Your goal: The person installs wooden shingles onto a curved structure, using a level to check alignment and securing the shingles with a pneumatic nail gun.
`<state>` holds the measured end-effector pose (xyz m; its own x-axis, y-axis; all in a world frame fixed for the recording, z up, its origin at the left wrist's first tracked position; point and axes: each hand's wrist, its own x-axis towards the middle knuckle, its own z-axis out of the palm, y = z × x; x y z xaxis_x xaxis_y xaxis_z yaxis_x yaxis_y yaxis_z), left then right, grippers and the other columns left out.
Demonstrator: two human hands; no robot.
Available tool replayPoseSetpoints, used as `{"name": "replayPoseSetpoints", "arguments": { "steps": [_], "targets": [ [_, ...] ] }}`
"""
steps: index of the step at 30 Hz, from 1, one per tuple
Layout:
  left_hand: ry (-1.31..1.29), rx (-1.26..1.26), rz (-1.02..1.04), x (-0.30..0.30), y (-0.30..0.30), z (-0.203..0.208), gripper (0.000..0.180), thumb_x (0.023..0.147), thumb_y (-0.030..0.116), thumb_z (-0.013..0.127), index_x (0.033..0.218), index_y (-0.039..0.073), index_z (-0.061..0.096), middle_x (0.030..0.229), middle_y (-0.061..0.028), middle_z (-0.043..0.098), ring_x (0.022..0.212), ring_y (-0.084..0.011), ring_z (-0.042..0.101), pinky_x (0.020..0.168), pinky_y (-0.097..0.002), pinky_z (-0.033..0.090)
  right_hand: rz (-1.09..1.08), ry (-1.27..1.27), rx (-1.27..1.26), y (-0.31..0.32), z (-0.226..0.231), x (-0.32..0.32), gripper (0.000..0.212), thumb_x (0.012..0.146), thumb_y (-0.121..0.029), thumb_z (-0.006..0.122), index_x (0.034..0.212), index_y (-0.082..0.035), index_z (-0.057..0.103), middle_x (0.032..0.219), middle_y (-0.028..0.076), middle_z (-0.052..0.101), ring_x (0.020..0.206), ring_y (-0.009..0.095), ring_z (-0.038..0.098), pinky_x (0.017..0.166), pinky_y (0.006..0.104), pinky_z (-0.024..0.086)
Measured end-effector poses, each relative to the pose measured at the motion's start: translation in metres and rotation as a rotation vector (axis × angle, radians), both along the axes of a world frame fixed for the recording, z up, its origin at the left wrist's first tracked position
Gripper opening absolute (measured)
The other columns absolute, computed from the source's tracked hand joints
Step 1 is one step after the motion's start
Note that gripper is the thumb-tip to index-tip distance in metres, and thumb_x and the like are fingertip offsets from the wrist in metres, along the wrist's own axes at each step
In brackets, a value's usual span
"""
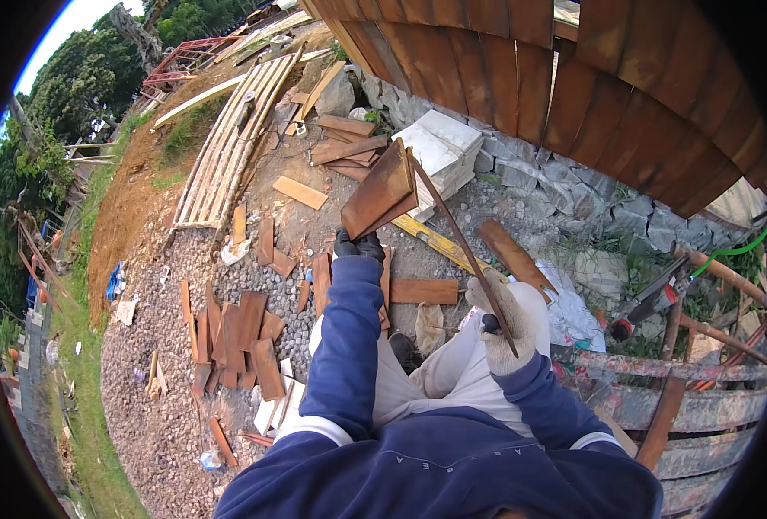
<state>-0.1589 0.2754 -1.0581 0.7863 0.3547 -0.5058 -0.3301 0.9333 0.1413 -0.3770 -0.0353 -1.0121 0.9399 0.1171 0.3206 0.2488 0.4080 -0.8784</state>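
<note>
My left hand (357,245), in a dark glove, is closed round the lower end of a few brown wooden shingles (378,192), which fan slightly apart and tilt upward. My right hand (511,327), in a pale work glove with a dark thumb tip, grips the lower end of a long thin brown wooden board (460,232), seen nearly edge-on. The board's upper end reaches close to the shingles; whether they touch I cannot tell. Below my left hand, more brown wooden pieces (424,291) lie on the gravel.
A shingled wall (496,78) rises ahead above a stone base (530,177). Stacked white slabs (440,156) and a yellow spirit level (435,242) lie before it. Loose boards (249,324) litter the left. At right are a power tool (651,303) with a green cord and slatted metal (686,406).
</note>
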Motion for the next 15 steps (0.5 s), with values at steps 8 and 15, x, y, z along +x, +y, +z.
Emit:
{"name": "replayPoseSetpoints", "arguments": {
  "steps": [8, 15],
  "targets": [
    [-0.141, 0.169, 0.008, 0.009, 0.002, 0.003, 0.052, 0.105, 0.036, 0.045, 0.144, 0.002, 0.048, 0.143, -0.0221, 0.054, 0.13, -0.0405, 0.054, 0.105, -0.0573, 0.05, -0.049, 0.13, 0.759, -0.07, -0.027, 0.007, 0.055, 0.101, -0.037, 0.053, 0.144, -0.003, 0.047, 0.143, 0.031, 0.05, 0.131, 0.042, 0.053, 0.104, 0.057, 0.047],
    [-0.031, 0.445, -0.116, 0.03, 0.054, -0.028, 0.048, 0.091, 0.011, 0.067, 0.135, -0.004, 0.055, 0.14, -0.0237, 0.056, 0.13, -0.04, 0.053, 0.113, -0.0568, 0.043, -0.944, -0.106, 0.525, -0.252, 0.051, -0.126, 0.045, 0.09, -0.02, 0.061, 0.132, -0.006, 0.054, 0.125, 0.014, 0.063, 0.09, 0.028, 0.059, 0.08, 0.0437, 0.047]
  ]
}}
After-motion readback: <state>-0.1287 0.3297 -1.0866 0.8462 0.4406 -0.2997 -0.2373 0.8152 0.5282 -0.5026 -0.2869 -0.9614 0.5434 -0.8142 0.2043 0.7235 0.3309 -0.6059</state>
